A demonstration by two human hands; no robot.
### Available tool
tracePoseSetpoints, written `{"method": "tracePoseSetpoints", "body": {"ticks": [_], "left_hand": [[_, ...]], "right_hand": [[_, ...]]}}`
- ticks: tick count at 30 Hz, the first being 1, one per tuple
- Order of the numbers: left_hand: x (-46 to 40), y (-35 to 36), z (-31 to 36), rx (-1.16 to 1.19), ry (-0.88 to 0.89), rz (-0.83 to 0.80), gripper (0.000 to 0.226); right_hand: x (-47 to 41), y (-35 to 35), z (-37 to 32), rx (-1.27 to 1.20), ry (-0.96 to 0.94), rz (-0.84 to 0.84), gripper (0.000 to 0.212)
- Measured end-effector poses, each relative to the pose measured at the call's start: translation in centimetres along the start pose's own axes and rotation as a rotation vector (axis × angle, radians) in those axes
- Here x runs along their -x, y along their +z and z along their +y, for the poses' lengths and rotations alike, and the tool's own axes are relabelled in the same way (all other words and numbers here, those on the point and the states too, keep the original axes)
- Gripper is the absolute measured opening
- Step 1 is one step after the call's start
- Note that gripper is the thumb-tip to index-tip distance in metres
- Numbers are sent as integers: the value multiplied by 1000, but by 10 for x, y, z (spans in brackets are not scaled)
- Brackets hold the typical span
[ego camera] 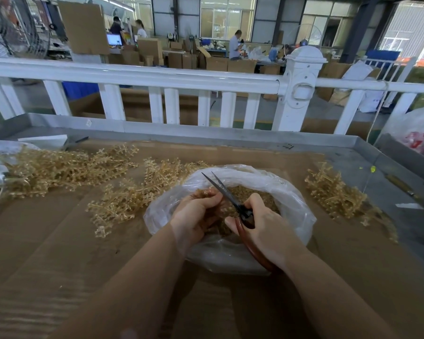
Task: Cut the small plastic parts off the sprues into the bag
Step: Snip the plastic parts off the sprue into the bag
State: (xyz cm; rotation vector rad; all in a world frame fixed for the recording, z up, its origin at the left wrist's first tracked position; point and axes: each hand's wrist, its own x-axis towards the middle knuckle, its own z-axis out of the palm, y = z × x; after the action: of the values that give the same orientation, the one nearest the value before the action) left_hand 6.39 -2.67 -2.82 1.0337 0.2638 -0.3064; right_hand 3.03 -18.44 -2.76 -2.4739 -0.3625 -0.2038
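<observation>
Your left hand (201, 211) pinches a sprue over the open bag (294, 199), and your right hand (262, 221) grips the scissors (220, 187), blades parted toward 11 o'clock. Cut parts (262, 196) already fill much of the bag. Plenty is left: uncut sprues (66, 167) heaped at 10 o'clock, more at 3 o'clock

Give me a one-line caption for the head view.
Over an open plastic bag, the left hand holds a sprue while the right hand works open scissors.
</observation>
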Motion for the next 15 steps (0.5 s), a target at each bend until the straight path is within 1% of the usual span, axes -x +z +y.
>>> {"method": "tracePoseSetpoints", "body": {"ticks": [3,7,11,15], "left_hand": [[-1,1,0,-8,9,1,6],[-5,3,2,-44,32,14,10],[-11,9,8,-56,60,80,5],[-16,13,8,-20,114,88,11]], "right_hand": [[-2,0,1,4,0,0,33],[-3,-1,1,39,-10,23,33],[-6,-4,2,50,-17,53,33],[-11,-4,3,36,-24,93,31]]}}
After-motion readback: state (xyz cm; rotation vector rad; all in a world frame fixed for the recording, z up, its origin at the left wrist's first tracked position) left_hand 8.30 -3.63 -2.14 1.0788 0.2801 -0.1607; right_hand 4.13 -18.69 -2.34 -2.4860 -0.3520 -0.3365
